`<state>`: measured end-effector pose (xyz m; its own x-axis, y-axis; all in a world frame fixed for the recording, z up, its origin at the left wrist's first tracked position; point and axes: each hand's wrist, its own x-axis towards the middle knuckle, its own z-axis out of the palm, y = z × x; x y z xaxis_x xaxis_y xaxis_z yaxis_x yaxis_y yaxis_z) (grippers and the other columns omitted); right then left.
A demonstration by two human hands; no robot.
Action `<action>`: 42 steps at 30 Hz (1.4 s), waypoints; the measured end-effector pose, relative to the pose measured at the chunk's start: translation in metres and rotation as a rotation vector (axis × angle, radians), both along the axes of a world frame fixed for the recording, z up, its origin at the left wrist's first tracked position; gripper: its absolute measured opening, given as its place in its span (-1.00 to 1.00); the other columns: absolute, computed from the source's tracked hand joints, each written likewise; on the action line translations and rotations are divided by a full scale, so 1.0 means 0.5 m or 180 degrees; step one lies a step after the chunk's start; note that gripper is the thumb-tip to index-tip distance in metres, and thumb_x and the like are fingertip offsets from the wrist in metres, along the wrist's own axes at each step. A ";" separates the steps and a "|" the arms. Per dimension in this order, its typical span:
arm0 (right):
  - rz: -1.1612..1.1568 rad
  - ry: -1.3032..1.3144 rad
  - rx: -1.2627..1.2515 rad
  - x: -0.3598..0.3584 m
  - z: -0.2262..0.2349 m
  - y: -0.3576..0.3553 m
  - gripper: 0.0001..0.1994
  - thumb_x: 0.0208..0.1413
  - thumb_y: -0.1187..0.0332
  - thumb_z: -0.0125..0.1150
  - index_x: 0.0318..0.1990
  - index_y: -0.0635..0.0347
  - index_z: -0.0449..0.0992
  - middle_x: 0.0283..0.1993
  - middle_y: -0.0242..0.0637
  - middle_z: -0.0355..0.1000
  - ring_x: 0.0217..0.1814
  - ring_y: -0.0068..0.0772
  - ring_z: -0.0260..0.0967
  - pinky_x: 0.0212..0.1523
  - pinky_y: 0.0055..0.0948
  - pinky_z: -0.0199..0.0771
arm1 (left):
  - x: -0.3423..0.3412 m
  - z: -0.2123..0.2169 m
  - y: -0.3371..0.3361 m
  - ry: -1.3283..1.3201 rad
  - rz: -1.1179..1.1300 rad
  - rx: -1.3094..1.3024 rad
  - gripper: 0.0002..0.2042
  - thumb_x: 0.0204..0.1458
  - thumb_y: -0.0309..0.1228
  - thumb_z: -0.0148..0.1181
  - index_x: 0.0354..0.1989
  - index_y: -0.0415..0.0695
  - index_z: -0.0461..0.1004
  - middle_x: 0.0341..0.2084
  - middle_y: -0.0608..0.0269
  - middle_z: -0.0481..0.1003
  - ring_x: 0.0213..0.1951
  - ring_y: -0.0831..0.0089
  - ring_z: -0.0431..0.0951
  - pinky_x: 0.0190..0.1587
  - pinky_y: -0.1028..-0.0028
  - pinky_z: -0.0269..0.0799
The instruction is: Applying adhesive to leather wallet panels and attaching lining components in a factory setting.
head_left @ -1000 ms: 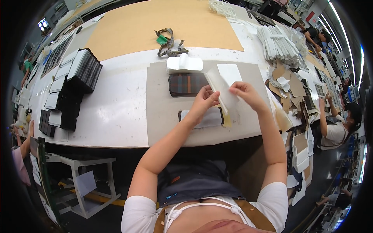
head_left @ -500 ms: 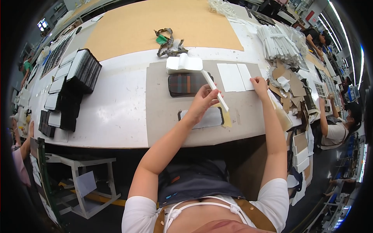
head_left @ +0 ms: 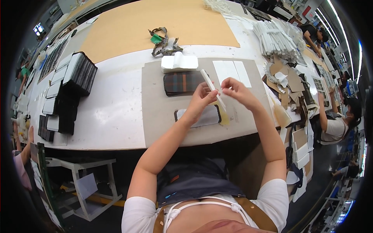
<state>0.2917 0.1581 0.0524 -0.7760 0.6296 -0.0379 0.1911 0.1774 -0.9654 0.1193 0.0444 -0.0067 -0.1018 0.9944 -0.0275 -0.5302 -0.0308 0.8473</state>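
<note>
The left hand grips a thin white stack between thumb and fingers; the stack is held edge-up and slanting, above the grey mat. The right hand is just beside it, thumb and fingers bent near each other; whether they pinch something, I cannot tell. Below the left hand lies a dark-rimmed panel with pale middle. Farther in lie a plaid panel, a white pile behind it, and, to the right, two white cards side by side. Beyond the mat are a dark strip tangle, and at far left, dark-edged stacks.
</note>
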 end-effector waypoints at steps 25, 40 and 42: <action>-0.2748 -0.2514 0.2723 0.207 -0.155 0.319 -0.70 0.10 0.06 0.35 -0.27 0.10 0.70 -0.30 -0.15 0.58 -0.09 -0.07 0.48 -0.06 0.02 0.37 | -0.005 0.011 -0.005 -0.0023 -0.0145 -0.0046 -0.43 0.21 -0.19 0.27 0.32 -0.12 0.24 0.00 0.16 0.48 0.10 0.35 0.54 0.21 0.29 0.43; -0.0912 -0.0362 0.1031 0.043 -0.050 0.091 -0.62 0.08 0.13 0.44 -0.10 0.18 0.51 -0.18 -0.36 0.46 -0.09 -0.42 0.37 -0.02 -0.34 0.34 | -0.006 0.006 -0.003 0.0022 -0.0190 -0.0042 -0.43 0.22 -0.21 0.26 0.32 -0.15 0.23 0.05 0.14 0.46 0.13 0.34 0.51 0.21 0.27 0.42; -0.0286 -0.0049 0.0224 0.009 -0.002 -0.017 -0.67 0.11 0.12 0.42 -0.20 0.19 0.54 -0.30 -0.43 0.46 -0.23 -0.55 0.30 -0.12 -0.52 0.34 | -0.003 0.010 -0.005 -0.0006 -0.0252 -0.0007 -0.43 0.22 -0.20 0.26 0.32 -0.15 0.23 0.06 0.14 0.45 0.14 0.35 0.49 0.22 0.28 0.41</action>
